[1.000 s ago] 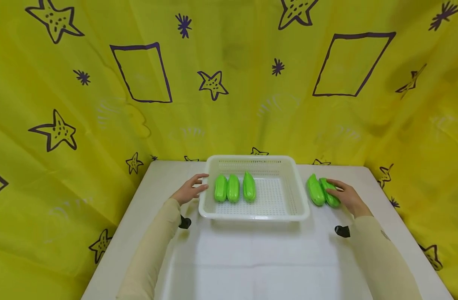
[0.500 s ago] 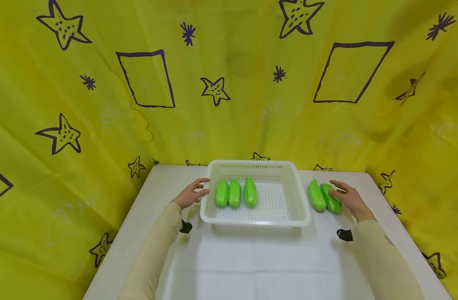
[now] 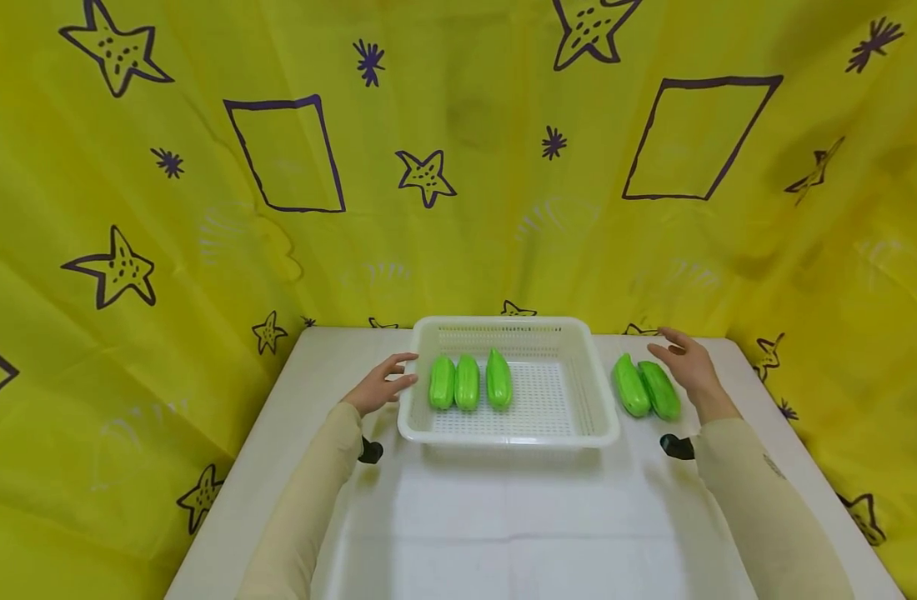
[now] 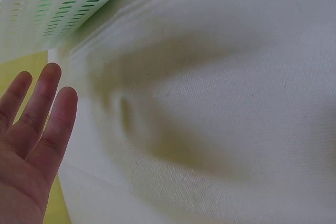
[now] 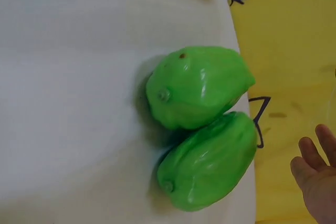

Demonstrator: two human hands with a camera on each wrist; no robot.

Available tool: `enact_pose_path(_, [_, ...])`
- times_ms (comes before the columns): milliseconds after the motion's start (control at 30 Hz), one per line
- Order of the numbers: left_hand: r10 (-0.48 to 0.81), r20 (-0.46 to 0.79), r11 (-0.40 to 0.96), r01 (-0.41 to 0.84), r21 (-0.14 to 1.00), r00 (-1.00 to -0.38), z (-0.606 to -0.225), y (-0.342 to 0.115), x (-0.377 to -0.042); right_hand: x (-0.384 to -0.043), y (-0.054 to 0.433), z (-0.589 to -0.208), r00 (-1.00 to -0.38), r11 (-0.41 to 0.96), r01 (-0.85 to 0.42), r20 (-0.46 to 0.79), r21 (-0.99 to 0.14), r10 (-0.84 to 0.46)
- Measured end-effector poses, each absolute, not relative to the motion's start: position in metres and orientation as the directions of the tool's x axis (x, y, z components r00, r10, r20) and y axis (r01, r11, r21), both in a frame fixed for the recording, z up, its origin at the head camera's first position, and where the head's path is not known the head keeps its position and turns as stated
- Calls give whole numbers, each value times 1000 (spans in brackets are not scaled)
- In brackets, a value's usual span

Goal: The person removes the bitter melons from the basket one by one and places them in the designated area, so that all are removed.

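Note:
A white plastic basket (image 3: 503, 439) with a perforated floor stands on the table, and three glossy green papaya-like fruits (image 3: 468, 383) lie side by side in its left half. My left hand (image 3: 379, 385) is at the basket's left rim, its fingers extended and apart in the left wrist view. To the right of the basket, two more green fruits (image 5: 199, 87) lie side by side on the table, close together. My right hand (image 3: 687, 367) hovers just beyond and right of them, fingers loosely spread and holding nothing.
The white-covered table (image 3: 503, 500) is bounded by yellow curtains (image 3: 488, 250) with dark star drawings at the back and sides. A dark piece (image 3: 678, 447) sticks out by the right cuff, and a similar dark piece (image 3: 370, 451) by the left cuff.
My right hand has moved off the rightmost fruit, up and toward the back of the table. The left hand and all the fruits stay where they were.

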State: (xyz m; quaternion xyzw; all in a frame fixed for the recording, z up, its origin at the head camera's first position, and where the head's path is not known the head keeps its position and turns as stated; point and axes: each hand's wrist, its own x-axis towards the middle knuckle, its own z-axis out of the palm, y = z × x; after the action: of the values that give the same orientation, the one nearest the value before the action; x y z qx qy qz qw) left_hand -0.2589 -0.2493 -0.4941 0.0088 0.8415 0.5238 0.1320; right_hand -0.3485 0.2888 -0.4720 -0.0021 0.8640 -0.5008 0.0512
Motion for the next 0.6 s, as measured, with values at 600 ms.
enact_pose_path(600, [157, -212, 454, -120, 883, -965, -494, -249, -257, -345, 227, -428, -987, 426, -50, -20, -903, -158])
